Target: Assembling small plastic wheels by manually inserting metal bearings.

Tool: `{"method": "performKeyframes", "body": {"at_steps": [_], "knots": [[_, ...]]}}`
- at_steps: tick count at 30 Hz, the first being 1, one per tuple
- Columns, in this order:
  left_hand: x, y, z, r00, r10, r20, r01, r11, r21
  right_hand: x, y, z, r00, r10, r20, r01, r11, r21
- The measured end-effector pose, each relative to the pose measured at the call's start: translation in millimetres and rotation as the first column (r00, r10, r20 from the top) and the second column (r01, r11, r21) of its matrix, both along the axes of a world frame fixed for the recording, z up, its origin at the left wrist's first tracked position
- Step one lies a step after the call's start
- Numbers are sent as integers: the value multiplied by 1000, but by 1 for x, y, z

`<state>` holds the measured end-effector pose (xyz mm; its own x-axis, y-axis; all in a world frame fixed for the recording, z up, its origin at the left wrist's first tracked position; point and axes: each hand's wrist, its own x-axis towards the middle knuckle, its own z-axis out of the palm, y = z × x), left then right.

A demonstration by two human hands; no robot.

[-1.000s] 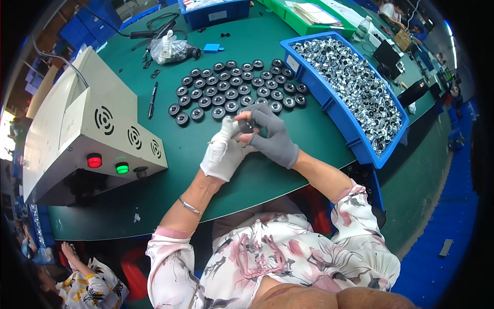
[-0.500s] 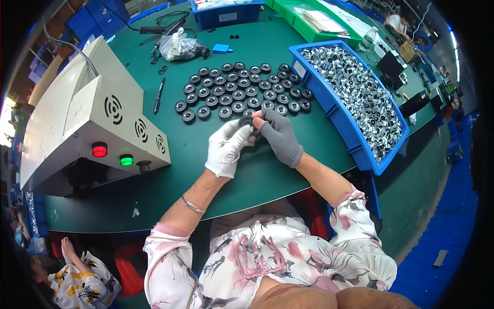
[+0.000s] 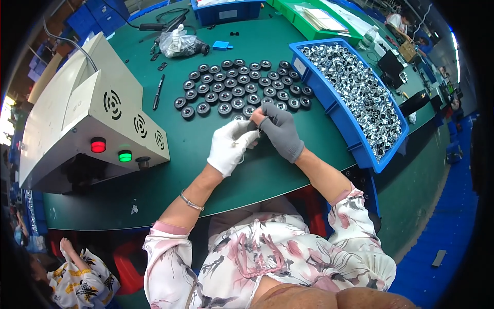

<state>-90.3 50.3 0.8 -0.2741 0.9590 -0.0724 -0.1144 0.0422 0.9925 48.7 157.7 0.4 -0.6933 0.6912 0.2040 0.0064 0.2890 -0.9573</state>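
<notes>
My left hand, in a white glove, and my right hand, in a grey glove with bare fingertips, meet over the table. Their fingers are closed together on a small black wheel, of which only a dark edge shows; the fingers cover the rest. Just beyond them lie several rows of black wheels with metallic centres, flat on the green tabletop. One wheel lies right at the tips of my left fingers.
A blue bin full of shiny metal parts stands right. At left is a beige machine with red and green buttons. A pen, a bagged item and a green tray lie farther off. Another person sits lower left.
The black wheel between my hands, plainly seen before, is now mostly covered by my fingers. My left hand has turned slightly, and one wheel now shows beyond its fingertips.
</notes>
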Motion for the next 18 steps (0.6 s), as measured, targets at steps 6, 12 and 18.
{"method": "performKeyframes", "body": {"at_steps": [6, 12, 18], "knots": [[-3, 1, -16, 995, 50, 83, -59, 992, 107, -5, -5, 2, 993, -75, -86, 45, 951, -304], [3, 1, -10, 974, 89, 207, -138, 963, 233, -3, -9, 6, 996, -28, -82, 7, 970, -244], [5, 1, -16, 974, 170, 153, -199, 959, 201, -5, -8, 5, 998, 18, -61, -40, 925, -377]]}}
